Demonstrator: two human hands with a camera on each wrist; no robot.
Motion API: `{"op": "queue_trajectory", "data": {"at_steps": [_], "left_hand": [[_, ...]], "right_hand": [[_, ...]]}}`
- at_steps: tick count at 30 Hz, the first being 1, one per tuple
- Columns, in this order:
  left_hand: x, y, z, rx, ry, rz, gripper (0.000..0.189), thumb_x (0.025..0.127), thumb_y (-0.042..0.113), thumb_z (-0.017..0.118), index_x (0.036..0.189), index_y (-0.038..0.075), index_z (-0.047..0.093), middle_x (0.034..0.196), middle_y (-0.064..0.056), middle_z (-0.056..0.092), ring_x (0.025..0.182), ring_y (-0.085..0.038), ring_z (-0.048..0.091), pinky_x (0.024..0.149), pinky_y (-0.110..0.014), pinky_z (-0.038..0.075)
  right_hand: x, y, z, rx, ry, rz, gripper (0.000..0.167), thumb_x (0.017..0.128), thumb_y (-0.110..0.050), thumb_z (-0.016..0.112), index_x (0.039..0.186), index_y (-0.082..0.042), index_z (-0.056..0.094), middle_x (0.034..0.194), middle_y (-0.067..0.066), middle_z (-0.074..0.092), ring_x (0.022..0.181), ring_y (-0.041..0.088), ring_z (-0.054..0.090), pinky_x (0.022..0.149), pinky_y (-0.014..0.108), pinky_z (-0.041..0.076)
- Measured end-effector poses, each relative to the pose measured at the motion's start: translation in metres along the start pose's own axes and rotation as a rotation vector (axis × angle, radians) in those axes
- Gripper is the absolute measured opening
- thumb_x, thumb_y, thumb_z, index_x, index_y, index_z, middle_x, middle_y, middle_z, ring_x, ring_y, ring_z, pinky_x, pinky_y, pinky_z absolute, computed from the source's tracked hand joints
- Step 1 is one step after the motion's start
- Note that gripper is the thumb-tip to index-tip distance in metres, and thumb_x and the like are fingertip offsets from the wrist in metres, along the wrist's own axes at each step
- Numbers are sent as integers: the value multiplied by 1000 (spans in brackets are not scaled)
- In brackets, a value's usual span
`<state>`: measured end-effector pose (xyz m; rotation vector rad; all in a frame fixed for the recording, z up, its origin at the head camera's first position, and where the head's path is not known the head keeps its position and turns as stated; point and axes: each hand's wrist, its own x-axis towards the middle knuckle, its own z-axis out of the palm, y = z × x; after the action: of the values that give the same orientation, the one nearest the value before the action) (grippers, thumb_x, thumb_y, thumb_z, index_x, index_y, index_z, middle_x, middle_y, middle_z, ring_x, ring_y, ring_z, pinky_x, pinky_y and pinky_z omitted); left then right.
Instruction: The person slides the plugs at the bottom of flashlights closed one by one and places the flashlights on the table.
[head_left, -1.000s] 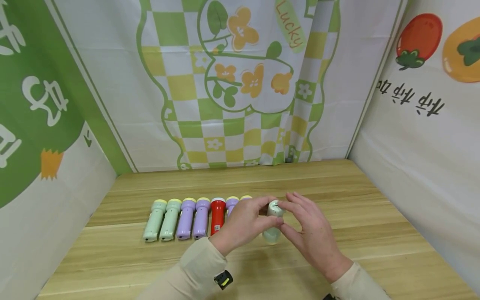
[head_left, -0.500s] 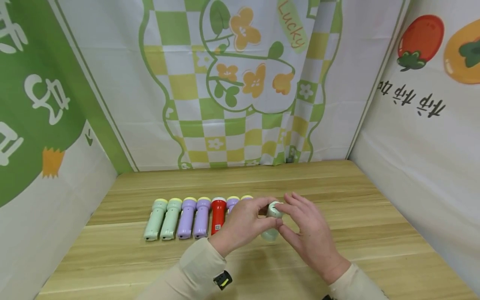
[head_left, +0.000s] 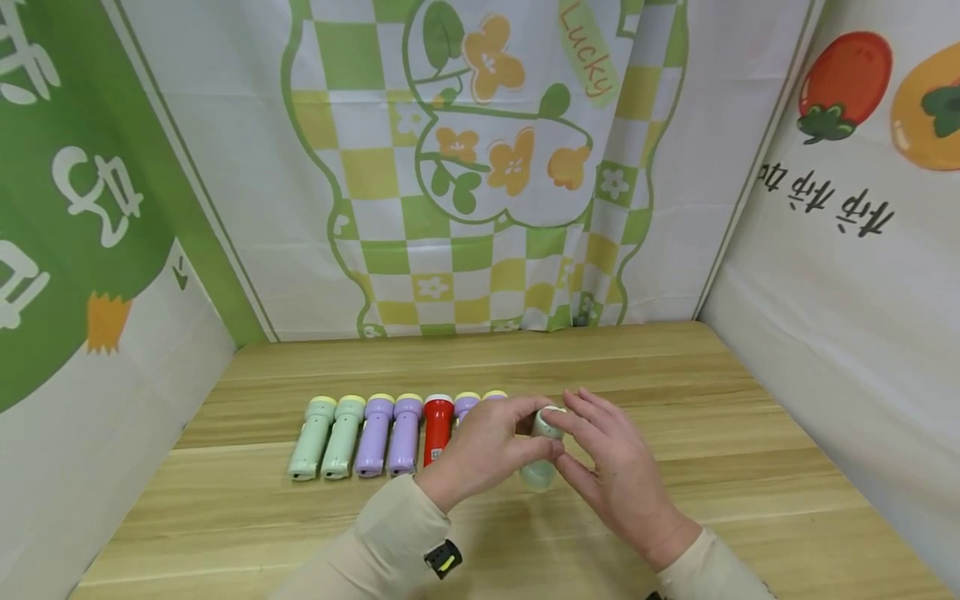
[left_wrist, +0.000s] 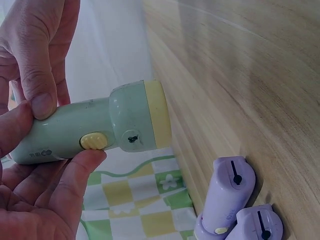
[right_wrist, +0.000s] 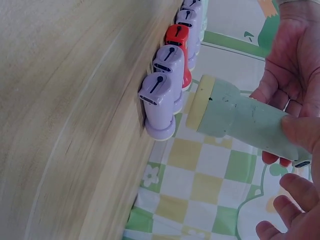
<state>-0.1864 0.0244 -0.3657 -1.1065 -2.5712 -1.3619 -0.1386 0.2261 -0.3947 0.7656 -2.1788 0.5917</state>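
A pale green flashlight (head_left: 537, 475) is held off the table, its yellow-rimmed head downward. My left hand (head_left: 491, 446) grips its body from the left; in the left wrist view, a fingertip lies by the yellow slide switch (left_wrist: 94, 141). My right hand (head_left: 626, 475) is at the upper tail end, thumb against the body and index finger over the tail. In the right wrist view, other right fingers (right_wrist: 295, 192) are spread away from the green body (right_wrist: 250, 120). The tail is partly hidden by fingers.
Left of the hands lies a row of flashlights: green ones (head_left: 311, 442), purple ones (head_left: 372, 442) and a red one (head_left: 437, 429). My left hand hides part of the row in the head view. Printed curtains (head_left: 480, 267) stand behind and beside the wooden table (head_left: 637, 358).
The green flashlight's tilt has shifted slightly, and my right index finger now covers more of its tail. Both hands stay in nearly the same place. The row has not been moved.
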Motion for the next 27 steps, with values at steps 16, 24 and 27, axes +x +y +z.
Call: {"op": "queue_trajectory", "data": {"at_steps": [16, 24, 27], "left_hand": [[1, -7, -1, -100, -47, -58, 35, 98, 38, 72, 130, 24, 72, 107, 11, 77, 95, -4, 72, 84, -23, 58], [2, -7, -4, -123, -64, -44, 42, 103, 39, 65, 139, 17, 68, 109, 7, 77, 82, -5, 67, 74, -24, 57], [2, -6, -4, -121, -69, -59, 46, 102, 41, 66, 141, 18, 66, 97, 8, 74, 69, -5, 63, 65, -25, 55]], "right_hand": [[1, 4, 0, -12, -13, -13, 41, 93, -27, 80, 131, -16, 70, 130, 15, 71, 128, 44, 61, 103, 64, 50], [1, 5, -1, -23, -19, -13, 57, 79, -14, 88, 133, -14, 69, 133, 20, 68, 129, 45, 59, 101, 64, 51], [1, 6, -2, -23, -19, -16, 58, 79, -14, 88, 133, -14, 68, 134, 20, 67, 130, 45, 59, 101, 64, 51]]}}
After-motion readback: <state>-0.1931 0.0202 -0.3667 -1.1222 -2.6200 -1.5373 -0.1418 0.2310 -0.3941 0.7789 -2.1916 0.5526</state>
